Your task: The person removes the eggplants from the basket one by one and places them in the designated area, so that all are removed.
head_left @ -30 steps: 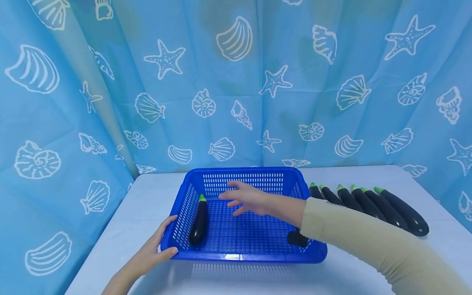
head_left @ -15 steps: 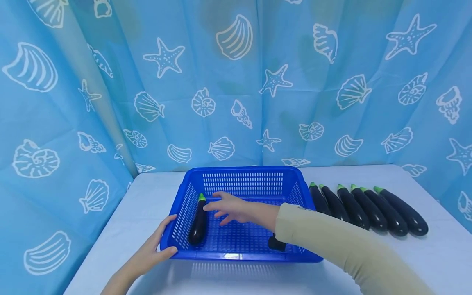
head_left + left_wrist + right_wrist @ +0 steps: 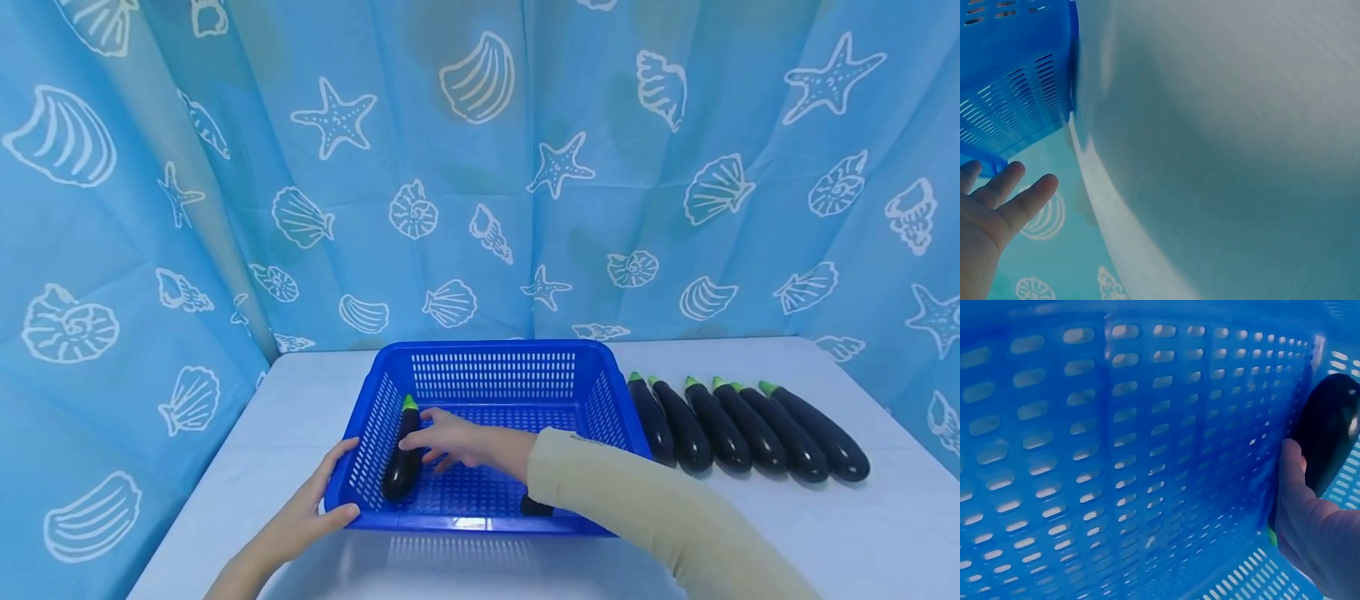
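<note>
A blue plastic basket (image 3: 495,523) with slotted walls stands on the table. Inside it, along the left wall, lies a dark eggplant (image 3: 403,471) with a green stem end. My right hand (image 3: 450,437) reaches into the basket from the right, one finger over the eggplant's middle and the others spread beside it. In the right wrist view the hand (image 3: 1316,531) lies close against the eggplant (image 3: 1329,431); its far fingers are hidden. My left hand (image 3: 311,508) touches the basket's front left corner. Its fingers (image 3: 1029,203) look straight and spread in the left wrist view.
Several more eggplants (image 3: 750,429) lie side by side on the white table (image 3: 795,533), right of the basket. A blue curtain (image 3: 480,167) with white shell prints hangs behind and at both sides. A small black object (image 3: 536,506) shows at my right sleeve (image 3: 637,492).
My right hand has moved left and down through the basket to the eggplant. The arm has uncovered more of the eggplants on the right. My left hand stays at the basket's corner.
</note>
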Tool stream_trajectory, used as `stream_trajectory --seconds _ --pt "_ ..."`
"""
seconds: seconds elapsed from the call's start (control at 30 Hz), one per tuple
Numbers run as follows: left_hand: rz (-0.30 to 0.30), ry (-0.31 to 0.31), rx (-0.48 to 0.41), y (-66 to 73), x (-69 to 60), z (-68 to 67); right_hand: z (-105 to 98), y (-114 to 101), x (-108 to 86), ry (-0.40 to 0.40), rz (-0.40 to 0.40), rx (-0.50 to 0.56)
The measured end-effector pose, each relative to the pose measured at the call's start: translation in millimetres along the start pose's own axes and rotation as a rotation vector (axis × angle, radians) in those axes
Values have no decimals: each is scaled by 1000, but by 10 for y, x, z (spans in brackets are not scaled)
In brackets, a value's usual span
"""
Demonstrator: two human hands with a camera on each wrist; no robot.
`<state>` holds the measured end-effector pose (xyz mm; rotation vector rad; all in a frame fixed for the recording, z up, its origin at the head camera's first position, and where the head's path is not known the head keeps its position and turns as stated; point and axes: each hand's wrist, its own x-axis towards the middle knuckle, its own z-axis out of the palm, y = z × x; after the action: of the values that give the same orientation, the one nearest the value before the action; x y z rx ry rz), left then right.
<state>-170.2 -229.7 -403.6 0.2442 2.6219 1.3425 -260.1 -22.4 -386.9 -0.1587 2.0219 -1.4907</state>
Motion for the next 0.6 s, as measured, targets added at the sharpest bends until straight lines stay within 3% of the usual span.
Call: stream_trajectory --seconds 0.3,0.6 --pt "8 -7 -7 -30 -14 -10 108 103 110 -22 40 -28" --pt "20 -23 4 -65 -16 -41 225 163 120 -7 16 -37"
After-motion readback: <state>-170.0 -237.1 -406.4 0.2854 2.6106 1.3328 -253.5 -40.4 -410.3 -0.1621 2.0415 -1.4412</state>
